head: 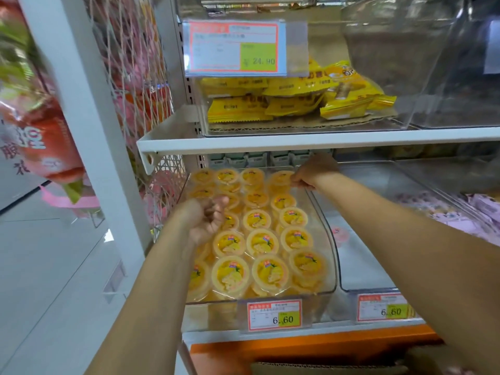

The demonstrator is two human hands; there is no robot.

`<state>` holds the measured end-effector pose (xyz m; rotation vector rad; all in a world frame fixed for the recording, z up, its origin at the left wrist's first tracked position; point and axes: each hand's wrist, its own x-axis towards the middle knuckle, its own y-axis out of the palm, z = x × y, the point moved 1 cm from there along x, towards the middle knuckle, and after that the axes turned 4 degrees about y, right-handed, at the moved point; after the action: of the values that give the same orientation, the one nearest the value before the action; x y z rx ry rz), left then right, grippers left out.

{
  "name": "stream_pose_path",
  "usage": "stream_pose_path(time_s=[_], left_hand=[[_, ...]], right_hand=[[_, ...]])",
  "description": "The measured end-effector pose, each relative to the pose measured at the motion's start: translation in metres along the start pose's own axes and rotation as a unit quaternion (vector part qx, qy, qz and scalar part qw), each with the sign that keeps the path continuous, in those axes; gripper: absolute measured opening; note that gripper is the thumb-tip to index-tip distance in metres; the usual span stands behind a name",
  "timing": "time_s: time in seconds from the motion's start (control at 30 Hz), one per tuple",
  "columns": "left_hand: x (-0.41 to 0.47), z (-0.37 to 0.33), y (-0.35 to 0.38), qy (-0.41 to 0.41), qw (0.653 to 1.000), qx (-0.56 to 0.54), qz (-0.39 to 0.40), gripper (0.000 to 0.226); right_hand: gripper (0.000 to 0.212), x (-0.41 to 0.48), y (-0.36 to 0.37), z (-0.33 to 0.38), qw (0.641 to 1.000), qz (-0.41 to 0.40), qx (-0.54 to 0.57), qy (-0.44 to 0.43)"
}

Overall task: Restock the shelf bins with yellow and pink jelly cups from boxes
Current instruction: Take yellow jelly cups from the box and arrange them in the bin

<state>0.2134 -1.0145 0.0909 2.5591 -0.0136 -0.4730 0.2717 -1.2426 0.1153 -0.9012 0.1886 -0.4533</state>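
A clear shelf bin (330,261) on the lower shelf is full of yellow jelly cups (262,242) lying in rows. My left hand (208,219) hovers over the bin's left side with its fingers curled, and nothing shows in it. My right hand (311,171) reaches to the back of the bin and pinches a yellow jelly cup (280,177) in the rear row. The neighbouring clear bin (359,266) to the right holds a single pink jelly cup (339,234) near its left wall.
An upper shelf (297,140) hangs low over the bins, carrying a clear bin of yellow snack packets (295,98). Price tags (274,315) front the lower bins. A cardboard box edge (324,368) shows at the bottom. Purple packets (460,212) lie at the right.
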Motion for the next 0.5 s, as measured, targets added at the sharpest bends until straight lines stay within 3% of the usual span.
stream_pose_path(time_s=[0.03,0.1,0.17,0.3,0.5], left_hand=[[0.001,-0.002,-0.001,-0.002,1.000,-0.007,-0.003,0.035],[0.004,-0.007,-0.001,-0.008,0.999,-0.032,0.000,0.033],[0.007,-0.011,0.002,-0.020,0.998,-0.058,0.011,0.032],[0.015,-0.016,0.011,-0.033,0.996,-0.079,0.012,0.031],[0.007,-0.015,0.017,-0.022,0.999,-0.013,-0.022,0.028]], right_hand=[[0.007,-0.001,0.000,0.000,1.000,0.003,0.006,-0.009],[0.023,-0.003,0.000,0.000,1.000,-0.012,-0.018,-0.016],[0.018,-0.001,0.002,-0.001,0.999,-0.029,-0.029,-0.020],[0.032,0.005,0.007,-0.004,0.999,-0.003,-0.038,-0.025],[0.044,0.007,0.008,-0.006,0.999,0.000,-0.018,-0.042]])
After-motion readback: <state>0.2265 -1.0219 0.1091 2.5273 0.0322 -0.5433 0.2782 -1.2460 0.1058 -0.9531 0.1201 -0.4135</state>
